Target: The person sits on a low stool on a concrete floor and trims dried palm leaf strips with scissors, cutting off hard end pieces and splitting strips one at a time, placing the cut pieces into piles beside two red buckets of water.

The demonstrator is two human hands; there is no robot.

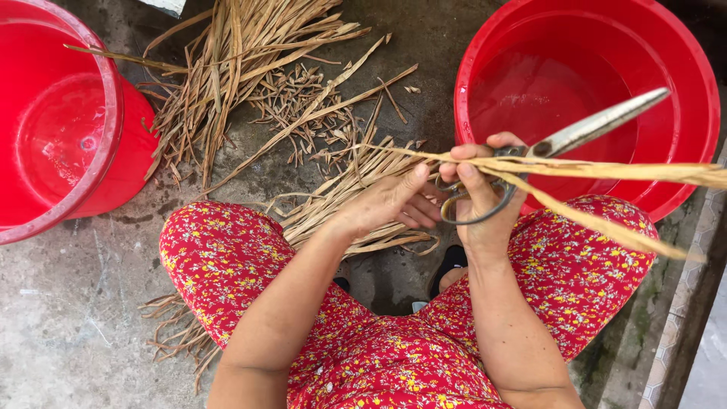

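My right hand (481, 204) grips a pair of metal scissors (575, 135) by the loop handles, blades pointing up-right over a red basin. My left hand (394, 201) pinches one end of long dried leaf strips (606, 170), which run to the right past the scissors and off the frame's edge. The scissors' blades lie close together along the strips. Both hands meet above my knees, which are covered in red flowered cloth.
A red basin (693, 98) holding water stands at the upper right. A red bucket (91, 129) stands at the left. Dried strips lie in a pile (242, 60) on the concrete floor, with short cut pieces (303, 98) beside it and more strips under my legs.
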